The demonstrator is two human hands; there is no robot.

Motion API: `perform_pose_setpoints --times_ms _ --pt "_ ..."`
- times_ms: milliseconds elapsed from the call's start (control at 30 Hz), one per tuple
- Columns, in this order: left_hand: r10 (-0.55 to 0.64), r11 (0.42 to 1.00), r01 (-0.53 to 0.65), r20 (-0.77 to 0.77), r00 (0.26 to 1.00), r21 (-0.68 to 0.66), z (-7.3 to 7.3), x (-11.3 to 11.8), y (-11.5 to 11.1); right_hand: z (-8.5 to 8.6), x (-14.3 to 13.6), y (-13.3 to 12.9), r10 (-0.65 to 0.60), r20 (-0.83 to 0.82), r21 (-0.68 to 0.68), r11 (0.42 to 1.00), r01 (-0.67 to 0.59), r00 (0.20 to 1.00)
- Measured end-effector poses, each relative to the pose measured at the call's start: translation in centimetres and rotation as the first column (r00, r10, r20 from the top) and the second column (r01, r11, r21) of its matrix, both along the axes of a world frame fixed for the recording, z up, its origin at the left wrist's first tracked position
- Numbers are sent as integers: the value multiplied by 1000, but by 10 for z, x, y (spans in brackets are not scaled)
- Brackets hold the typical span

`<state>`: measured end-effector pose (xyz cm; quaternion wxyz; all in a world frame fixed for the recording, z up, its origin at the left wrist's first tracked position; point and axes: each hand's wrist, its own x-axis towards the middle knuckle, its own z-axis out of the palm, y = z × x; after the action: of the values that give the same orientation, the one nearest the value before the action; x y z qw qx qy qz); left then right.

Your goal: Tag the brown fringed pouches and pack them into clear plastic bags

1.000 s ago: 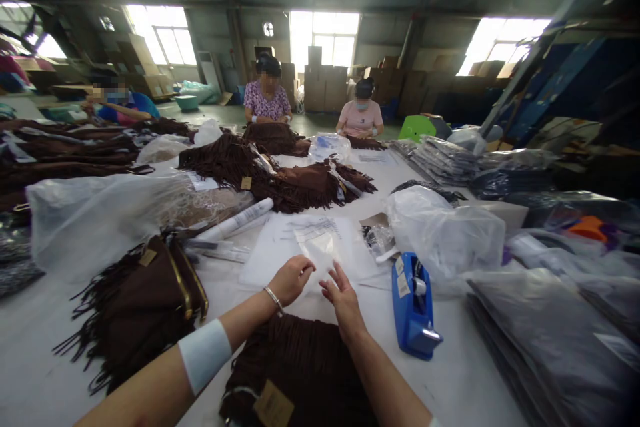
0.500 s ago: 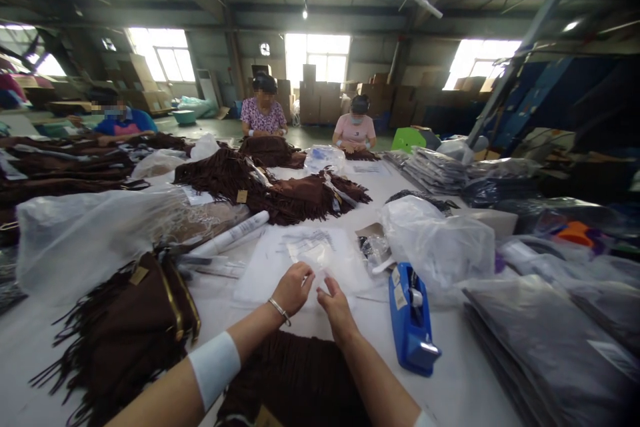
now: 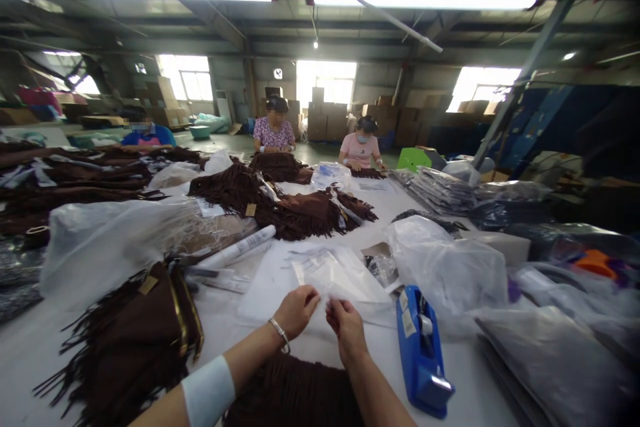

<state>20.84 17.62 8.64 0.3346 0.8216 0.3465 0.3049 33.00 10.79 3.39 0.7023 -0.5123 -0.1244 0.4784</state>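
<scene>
My left hand (image 3: 299, 310) and my right hand (image 3: 346, 327) face each other at the near edge of a stack of clear plastic bags (image 3: 335, 273). The fingers of both are pinched together at the edge of the top bag, which is lifted a little. Below my hands lies a dark brown fringed bag (image 3: 295, 390), partly hidden by my forearms. A blue tape dispenser (image 3: 423, 353) stands to the right of my right hand. Another brown fringed bag (image 3: 135, 327) with gold zips and a tag lies at the left.
More brown fringed bags (image 3: 310, 210) lie farther back. Crumpled clear plastic (image 3: 445, 260) and packed grey bags (image 3: 555, 360) cover the right side. A white roll (image 3: 240, 248) lies left of the stack. Several people sit beyond the table.
The view has tilted up. My right hand's fingers, apart before, have closed in a pinch near my left hand. The top plastic bag is now more lifted and spread.
</scene>
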Motion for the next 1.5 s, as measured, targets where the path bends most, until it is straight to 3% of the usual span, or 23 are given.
perform_pose_setpoints --times_ms 100,200,267,367,400,433,467,500,533,567,600,633,667,733,833,967,1067,1133,1200,1300,1400,1500 --pt "128 992 -128 75 989 -9 3 -3 18 -8 9 -5 -30 24 -92 995 32 999" --pt "282 959 -284 153 947 -6 15 -8 42 -13 16 -14 -29 49 -140 989 35 998" --pt "335 937 -347 174 926 39 26 -10 50 -7 13 -24 12 52 -171 985 -3 999" --pt "300 936 -318 131 945 153 35 -12 42 24 -3 -44 297 80 -149 947 -283 952" --pt "264 942 -279 98 959 187 35 -12 35 40 -9 -51 435 150 -112 900 -422 888" --pt "226 949 -235 62 972 211 34 -13 27 57 -14 -57 494 296 -52 863 -503 817" --pt "189 957 -190 29 982 220 32 -13 17 73 -15 -61 410 481 -8 886 -464 775" --pt "151 962 -146 -5 988 231 30 -14 7 87 -15 -63 221 697 49 935 -352 682" --pt "113 961 -100 -39 993 257 28 -15 -3 97 -11 -62 47 869 101 958 -268 493" --pt "74 952 -46 -81 994 301 26 -16 -12 102 -6 -59 -39 963 102 969 -224 268" --pt "32 933 18 -135 990 360 24 -17 -20 103 0 -56 -54 996 66 980 -189 68" --pt "-6 902 94 -205 979 421 23 -18 -27 99 7 -52 -18 996 3 986 -169 -82" --pt "-36 865 178 -295 955 470 23 -20 -33 92 12 -50 33 985 -60 986 -154 -172" --pt "-46 822 320 -505 862 470 23 -23 -38 74 20 -49 122 964 -158 977 -142 -235" --pt "2 859 359 -703 711 366 25 -34 -32 55 26 -57 162 956 -192 976 -103 -246" --pt "141 908 193 -705 695 372 23 -62 -13 45 40 -72 114 979 -108 993 47 -171" --pt "306 913 -33 -627 716 407 10 -89 -5 36 54 -86 44 996 -31 984 173 -73" --pt "378 923 -279 -491 785 265 -5 -105 -6 28 60 -96 5 999 -12 970 243 32" --pt "411 897 -441 -338 847 -15 -21 -117 -9 19 61 -104 -28 978 -33 958 285 207" --pt "379 840 -430 -210 901 -331 -38 -119 -13 5 58 -110 -85 846 -85 953 291 526" --pt "337 768 -322 -78 938 -554 -41 -102 -10 -8 58 -111 -216 512 -55 957 283 831" --pt "309 677 -141 106 945 -723 -41 -75 2 -19 65 -109 -280 220 -43 954 296 934"
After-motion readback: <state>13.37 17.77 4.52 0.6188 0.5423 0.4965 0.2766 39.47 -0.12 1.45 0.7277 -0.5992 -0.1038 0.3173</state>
